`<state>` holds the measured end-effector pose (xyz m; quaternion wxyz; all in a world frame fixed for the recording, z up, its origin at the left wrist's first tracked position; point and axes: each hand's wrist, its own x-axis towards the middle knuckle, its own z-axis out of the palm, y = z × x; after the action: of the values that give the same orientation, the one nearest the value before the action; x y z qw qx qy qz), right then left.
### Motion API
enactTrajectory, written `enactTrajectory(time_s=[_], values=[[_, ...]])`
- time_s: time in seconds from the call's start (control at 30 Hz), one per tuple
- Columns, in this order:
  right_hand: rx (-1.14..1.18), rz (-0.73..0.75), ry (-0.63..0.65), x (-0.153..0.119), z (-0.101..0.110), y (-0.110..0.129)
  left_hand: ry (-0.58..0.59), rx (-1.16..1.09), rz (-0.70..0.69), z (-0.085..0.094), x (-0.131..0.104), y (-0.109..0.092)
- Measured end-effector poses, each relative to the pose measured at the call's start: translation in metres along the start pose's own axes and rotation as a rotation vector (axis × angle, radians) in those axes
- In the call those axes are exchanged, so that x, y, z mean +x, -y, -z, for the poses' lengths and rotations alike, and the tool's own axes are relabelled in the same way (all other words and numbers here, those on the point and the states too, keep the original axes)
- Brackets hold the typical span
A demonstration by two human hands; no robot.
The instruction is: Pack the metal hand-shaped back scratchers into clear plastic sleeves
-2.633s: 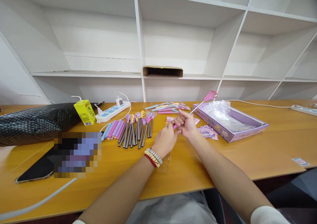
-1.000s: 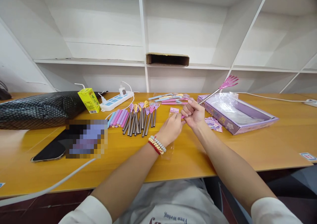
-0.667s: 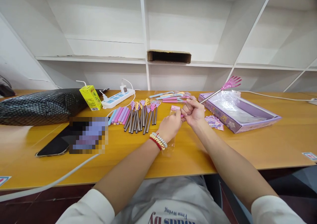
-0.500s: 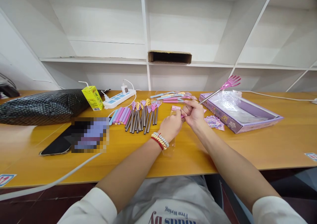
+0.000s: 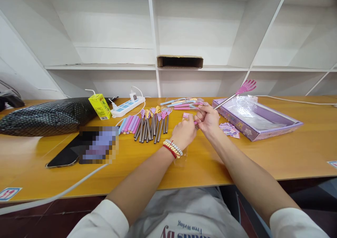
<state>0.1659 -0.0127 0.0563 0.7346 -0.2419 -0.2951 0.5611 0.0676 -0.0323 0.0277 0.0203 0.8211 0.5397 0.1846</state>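
The left hand clenches the pink grip above the table and the right hand grasps the rod just beyond, best held in one line, with the raised claw clear of the box.

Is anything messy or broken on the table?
Nothing looks spilled or broken. The little cards beside the purple box look a bit messy, though, because they lie crooked and overlapping.
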Motion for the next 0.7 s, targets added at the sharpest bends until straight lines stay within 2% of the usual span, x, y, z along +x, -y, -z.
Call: enactTrajectory(time_s=[0.23,0.33,0.57,0.7], values=[[0.012,0.012,0.045,-0.001,0.002,0.0,-0.042,0.003,-0.033,-0.001,-0.003,0.002],[0.03,0.005,0.085,0.001,0.006,0.0,-0.022,-0.015,-0.066,0.0,-0.007,0.004],[0.095,-0.028,0.069,0.007,0.015,0.0,-0.104,-0.135,-0.261,0.002,-0.012,0.004],[0.105,-0.031,0.046,0.007,0.014,-0.001,-0.108,-0.183,-0.313,-0.001,-0.013,0.004]])
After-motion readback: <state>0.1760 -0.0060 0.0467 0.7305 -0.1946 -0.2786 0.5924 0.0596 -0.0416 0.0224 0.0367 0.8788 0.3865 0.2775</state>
